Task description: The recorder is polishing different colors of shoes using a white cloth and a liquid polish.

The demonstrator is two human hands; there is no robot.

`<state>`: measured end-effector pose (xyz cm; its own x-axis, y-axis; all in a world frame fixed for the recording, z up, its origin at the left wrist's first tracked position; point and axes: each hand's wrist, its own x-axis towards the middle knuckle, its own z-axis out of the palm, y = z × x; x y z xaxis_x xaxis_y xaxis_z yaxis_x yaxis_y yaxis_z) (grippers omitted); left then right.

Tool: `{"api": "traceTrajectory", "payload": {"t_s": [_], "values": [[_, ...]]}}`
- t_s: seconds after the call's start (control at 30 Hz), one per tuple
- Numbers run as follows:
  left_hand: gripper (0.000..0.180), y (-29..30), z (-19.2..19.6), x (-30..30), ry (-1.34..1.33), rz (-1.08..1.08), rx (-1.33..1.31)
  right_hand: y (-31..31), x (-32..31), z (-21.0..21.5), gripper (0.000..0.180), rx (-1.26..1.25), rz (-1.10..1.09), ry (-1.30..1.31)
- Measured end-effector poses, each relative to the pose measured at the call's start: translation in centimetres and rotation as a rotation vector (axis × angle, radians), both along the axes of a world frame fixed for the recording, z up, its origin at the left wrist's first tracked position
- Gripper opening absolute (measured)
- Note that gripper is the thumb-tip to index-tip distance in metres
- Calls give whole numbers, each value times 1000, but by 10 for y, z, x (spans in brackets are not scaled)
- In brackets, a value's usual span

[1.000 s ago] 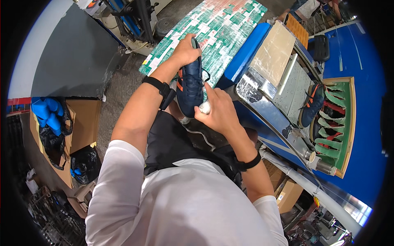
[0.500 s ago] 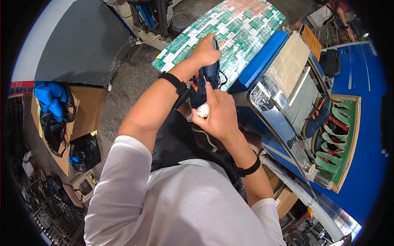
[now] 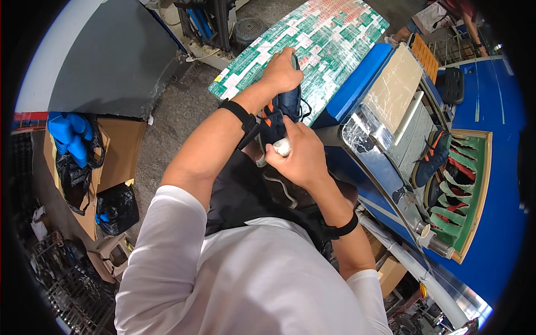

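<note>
A navy shoe [image 3: 287, 102] with orange trim and dark laces lies in front of me, over the near end of the green-and-white taped board. My left hand [image 3: 282, 72] is closed round the shoe's far end. My right hand [image 3: 304, 153] grips a tool by its white rounded handle [image 3: 282, 147], with the index finger stretched toward the shoe. What sits at the tool's other end is too small and covered to make out.
On my right stands a blue machine with a metal edge [image 3: 365, 142]. Another navy shoe [image 3: 432, 159] rests there, beside a green-lined wooden tray [image 3: 484, 184]. Cardboard [image 3: 120, 148] and black bags [image 3: 117, 207] are at left. A co-worker's arm [image 3: 472, 28] shows far right.
My right hand has shifted slightly right and down with the white-handled tool, a little away from the shoe. My left hand keeps its hold on the shoe.
</note>
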<state>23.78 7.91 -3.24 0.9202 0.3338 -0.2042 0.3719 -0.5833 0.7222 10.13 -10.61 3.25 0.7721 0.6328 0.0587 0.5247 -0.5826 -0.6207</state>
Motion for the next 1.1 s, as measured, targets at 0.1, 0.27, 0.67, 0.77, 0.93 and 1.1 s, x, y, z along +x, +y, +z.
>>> {"api": "traceTrajectory", "payload": {"t_s": [0.1, 0.27, 0.67, 0.77, 0.93, 1.1], "values": [[82, 1, -1, 1, -22, 10, 8, 18, 1, 4, 77, 8, -42, 35], [82, 2, 0, 2, 3, 6, -3, 43, -25, -26, 81, 190, 63, 74], [53, 108, -19, -55, -116, 111, -1083, -204, 30, -26, 91, -74, -515, -404], [61, 104, -9, -106, 30, 417, -1259, -280, 39, -58, 94, -136, -698, -423], [64, 93, -37, -133, -89, 491, -1080, -297, 39, -74, 98, -182, -748, -483], [76, 51, 21, -51, -127, 271, -538, -296, 41, -76, 100, -148, -725, -576]]}}
